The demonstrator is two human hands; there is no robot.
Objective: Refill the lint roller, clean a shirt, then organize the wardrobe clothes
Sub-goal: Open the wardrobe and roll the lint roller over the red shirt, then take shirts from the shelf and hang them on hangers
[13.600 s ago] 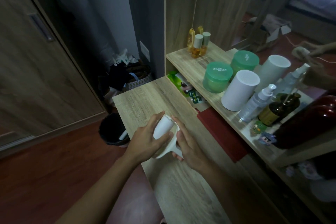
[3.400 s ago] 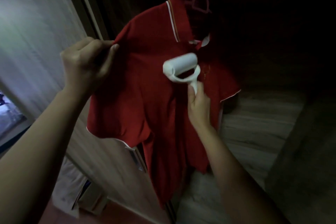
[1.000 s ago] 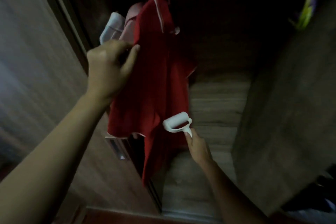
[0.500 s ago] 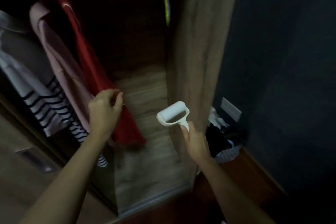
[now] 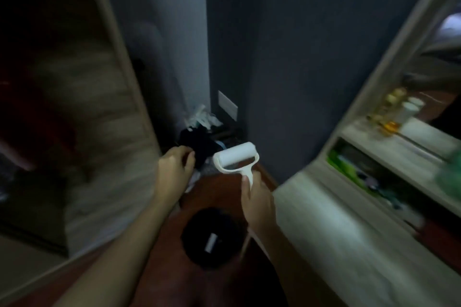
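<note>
Judging from how things lie, the shirt-cleaning step appears to be done and the roller is probably about to be set down before the wardrobe clothes are organized. At the far left the dim open wooden wardrobe is seen, its contents too dark and blurred to be told. The left hand is held loosely curled over the floor, nothing in its grip, near a dark heap of clothes in a basket at the foot of the dark grey wall. Below, a round black waste bin stands on the reddish-brown floor, a small pale object inside it. The white plastic lint roller is held upright by its handle, the right hand closed firmly around it, the roll above the bin. The next move calls for a free spot near the front edge of the pale wood-grain surface, bare at its near end. Blurred bottles are seen on the shelf beyond.
</note>
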